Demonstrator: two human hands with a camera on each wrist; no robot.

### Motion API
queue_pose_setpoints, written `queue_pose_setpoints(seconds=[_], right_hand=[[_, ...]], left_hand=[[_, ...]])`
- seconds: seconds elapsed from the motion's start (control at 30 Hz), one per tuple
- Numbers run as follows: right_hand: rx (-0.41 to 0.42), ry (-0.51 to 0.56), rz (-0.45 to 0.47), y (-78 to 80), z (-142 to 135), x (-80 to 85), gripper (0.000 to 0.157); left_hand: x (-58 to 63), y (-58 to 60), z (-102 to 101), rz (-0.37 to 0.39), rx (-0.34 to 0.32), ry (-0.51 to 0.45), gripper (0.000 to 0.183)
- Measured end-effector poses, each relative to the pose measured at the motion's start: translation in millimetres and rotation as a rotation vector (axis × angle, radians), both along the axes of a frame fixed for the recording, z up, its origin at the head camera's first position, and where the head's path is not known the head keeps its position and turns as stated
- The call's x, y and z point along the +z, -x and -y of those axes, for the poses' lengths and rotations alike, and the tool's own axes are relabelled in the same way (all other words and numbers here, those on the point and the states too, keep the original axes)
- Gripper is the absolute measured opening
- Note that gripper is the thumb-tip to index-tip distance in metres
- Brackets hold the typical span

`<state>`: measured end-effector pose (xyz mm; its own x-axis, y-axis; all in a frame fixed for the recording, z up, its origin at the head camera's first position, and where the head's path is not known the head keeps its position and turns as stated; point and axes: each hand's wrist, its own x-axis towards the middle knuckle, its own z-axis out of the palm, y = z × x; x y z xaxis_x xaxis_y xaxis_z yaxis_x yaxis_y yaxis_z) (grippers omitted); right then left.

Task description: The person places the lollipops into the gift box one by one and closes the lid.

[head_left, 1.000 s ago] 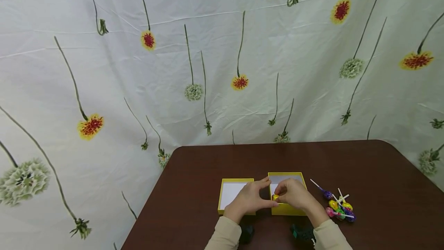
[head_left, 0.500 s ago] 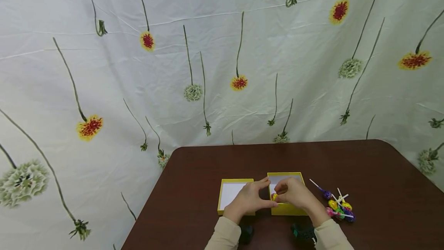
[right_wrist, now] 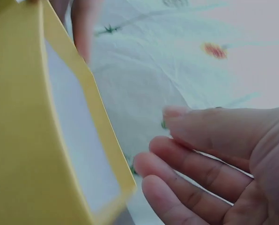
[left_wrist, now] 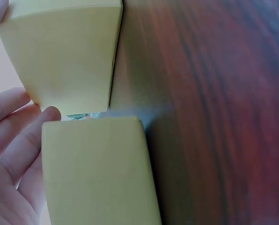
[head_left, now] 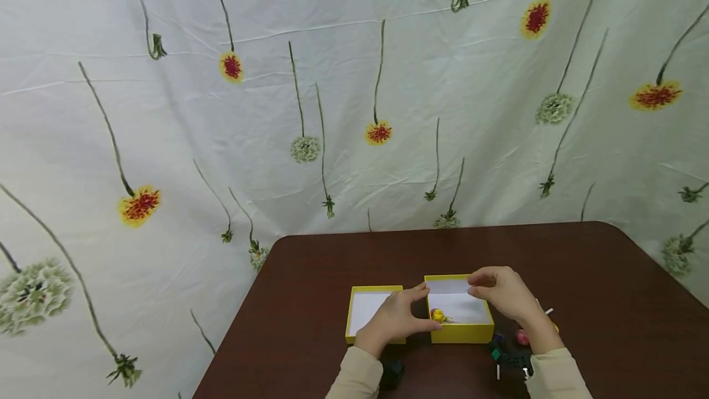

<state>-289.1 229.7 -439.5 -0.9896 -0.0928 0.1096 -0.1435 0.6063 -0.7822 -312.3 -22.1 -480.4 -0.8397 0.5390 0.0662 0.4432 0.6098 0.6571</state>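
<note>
An open yellow box [head_left: 462,332] with a white inside stands on the table. In its near left corner lies a lollipop [head_left: 439,315] in a yellow and pink wrapper, its pale stick pointing right. My left hand [head_left: 394,318] spans the box's left side, thumb at the near corner and fingers at the far one, holding it. In the left wrist view these fingers [left_wrist: 22,145] touch the box's edge. Above the box's far right part, my right hand [head_left: 505,293] hovers with loosely bent fingers and nothing between them; the right wrist view shows it apart from the box.
A shallow yellow tray-like box part [head_left: 350,316] with a white inside lies left of the box. Several lollipops lie at the right, mostly hidden behind the right forearm; a pink one [head_left: 522,337] shows. A dark object [head_left: 392,374] sits by the left wrist. A flowered cloth [head_left: 332,109] hangs behind the table.
My right hand has let go of the lollipop inside the box and risen away to the right. The left hand stays at the box's left side.
</note>
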Motion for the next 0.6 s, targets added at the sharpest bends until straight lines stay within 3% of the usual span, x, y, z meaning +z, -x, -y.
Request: queue_pose_setpoints(seconds=[0.23,0.4,0.6], right_hand=[[-0.105,-0.006,-0.007,2.2,-33,-9.7,0.027],[-0.192,-0.070,0.018,2.5,-51,-18.1,0.032],[-0.195,-0.112,0.034,4.0,-63,-28.3,0.029]], left_hand=[[-0.2,-0.7,2,0.010,-0.009,-0.019,0.079],[-1.8,-0.6,2,0.011,-0.006,-0.021,0.079],[-0.6,-1.3,1,0.005,-0.005,-0.019,0.079]])
